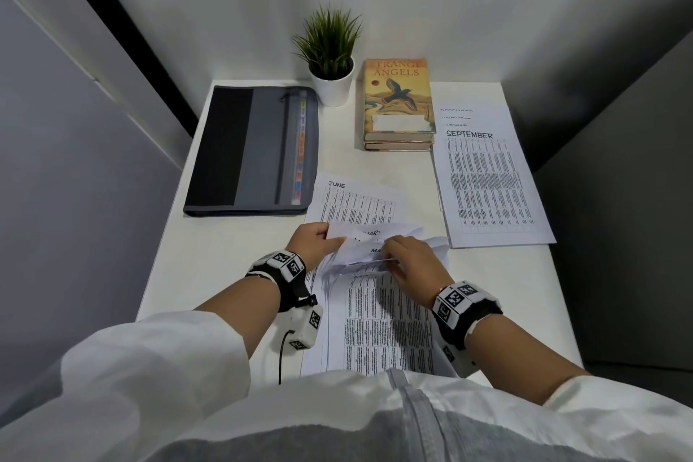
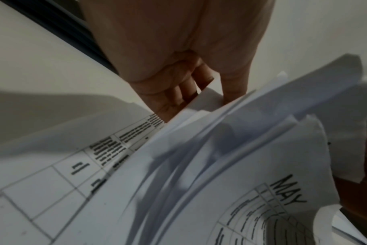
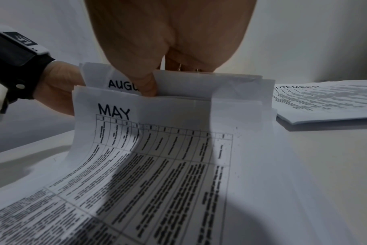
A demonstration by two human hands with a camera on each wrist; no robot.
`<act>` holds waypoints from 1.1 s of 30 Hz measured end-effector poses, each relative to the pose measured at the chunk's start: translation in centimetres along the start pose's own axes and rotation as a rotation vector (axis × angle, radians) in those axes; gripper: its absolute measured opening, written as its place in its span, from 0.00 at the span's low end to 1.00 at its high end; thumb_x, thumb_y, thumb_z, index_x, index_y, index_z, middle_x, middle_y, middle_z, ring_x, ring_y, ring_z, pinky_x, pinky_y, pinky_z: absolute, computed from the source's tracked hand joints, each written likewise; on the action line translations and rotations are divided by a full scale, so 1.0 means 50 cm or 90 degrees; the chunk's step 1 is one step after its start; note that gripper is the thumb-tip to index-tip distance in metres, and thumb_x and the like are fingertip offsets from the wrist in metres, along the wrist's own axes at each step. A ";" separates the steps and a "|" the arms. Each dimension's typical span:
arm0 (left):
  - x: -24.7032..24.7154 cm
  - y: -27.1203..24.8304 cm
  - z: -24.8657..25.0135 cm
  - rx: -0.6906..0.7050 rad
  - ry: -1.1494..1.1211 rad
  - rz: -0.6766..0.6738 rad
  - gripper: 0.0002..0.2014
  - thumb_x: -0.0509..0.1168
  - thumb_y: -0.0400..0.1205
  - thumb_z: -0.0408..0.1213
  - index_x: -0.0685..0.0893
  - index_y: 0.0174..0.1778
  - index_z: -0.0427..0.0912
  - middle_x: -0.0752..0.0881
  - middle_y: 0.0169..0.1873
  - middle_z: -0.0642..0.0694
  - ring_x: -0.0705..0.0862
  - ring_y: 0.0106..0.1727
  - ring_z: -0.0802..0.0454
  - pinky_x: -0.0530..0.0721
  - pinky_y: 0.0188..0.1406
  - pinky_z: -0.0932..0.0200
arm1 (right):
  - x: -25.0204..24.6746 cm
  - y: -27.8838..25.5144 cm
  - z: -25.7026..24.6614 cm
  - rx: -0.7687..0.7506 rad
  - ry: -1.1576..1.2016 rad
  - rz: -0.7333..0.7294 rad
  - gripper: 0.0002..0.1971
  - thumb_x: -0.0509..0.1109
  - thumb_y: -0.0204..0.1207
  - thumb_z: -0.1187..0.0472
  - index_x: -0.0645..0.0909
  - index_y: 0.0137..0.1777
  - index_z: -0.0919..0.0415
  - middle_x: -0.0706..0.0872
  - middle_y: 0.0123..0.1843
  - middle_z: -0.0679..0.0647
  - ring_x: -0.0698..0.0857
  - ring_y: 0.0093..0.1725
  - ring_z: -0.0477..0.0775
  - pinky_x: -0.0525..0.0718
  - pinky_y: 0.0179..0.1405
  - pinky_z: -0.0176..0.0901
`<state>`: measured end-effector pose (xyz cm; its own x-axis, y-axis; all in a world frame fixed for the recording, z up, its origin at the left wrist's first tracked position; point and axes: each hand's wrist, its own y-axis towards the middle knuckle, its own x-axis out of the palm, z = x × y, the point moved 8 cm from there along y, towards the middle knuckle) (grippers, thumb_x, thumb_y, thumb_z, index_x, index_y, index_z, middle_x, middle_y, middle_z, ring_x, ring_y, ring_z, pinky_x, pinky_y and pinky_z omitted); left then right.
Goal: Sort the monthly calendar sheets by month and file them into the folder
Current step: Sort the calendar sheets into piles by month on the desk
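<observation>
1. Near edge: calendar sheets on the table, far ends lifted.
2. Left hand pinches their far-left corner; right hand, thumb tucked between leaves, fans them.
3. Thin, limp, slippery paper; best gripped at corners.
4. Folder lies far left, zipped.

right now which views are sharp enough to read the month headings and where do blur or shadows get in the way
Head view: SEPTEMBER sheet and JUNE sheet read clearly; headings on the stack in hand are bent and partly hidden. Left wrist view: soft and motion-blurred, only MAY legible. Right wrist view: MAY sheet crisp, AUGUST heading cut off by the fingers, a dark shadow band crosses the grid.
</observation>
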<state>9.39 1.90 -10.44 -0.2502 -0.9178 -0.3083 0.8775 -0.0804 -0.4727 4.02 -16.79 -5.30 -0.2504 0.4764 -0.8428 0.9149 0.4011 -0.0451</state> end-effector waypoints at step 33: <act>-0.031 -0.069 0.179 0.176 0.189 0.022 0.06 0.68 0.78 0.35 0.80 0.36 0.48 0.85 0.38 0.47 0.79 0.37 0.55 0.77 0.40 0.59 | -0.051 0.011 -0.006 0.054 0.020 -0.074 0.03 0.67 0.79 0.64 0.79 0.47 0.55 0.83 0.45 0.47 0.82 0.46 0.54 0.81 0.47 0.51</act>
<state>10.39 0.12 -0.93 -0.2902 -0.7732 -0.5638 0.9544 -0.1905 -0.2300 5.06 -17.53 -3.02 -0.3653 0.4549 -0.8122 0.9022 0.3879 -0.1885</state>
